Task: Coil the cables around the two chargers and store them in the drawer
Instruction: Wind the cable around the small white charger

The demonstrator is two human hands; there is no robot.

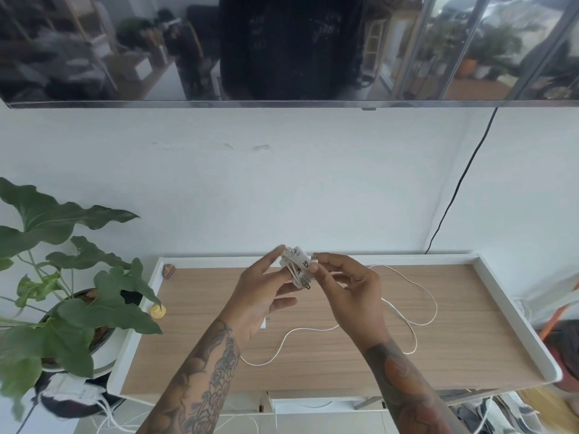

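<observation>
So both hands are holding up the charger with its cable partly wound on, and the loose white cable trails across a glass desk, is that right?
Not quite: the desk is wood-grain with a white raised rim, not glass. The rest holds in the head view: the left hand and right hand hold up the charger with cable wound on, and the loose white cable trails across the desk.

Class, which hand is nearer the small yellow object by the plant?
Left. The left hand is just right of the yellow object; the right hand is farther right.
</observation>
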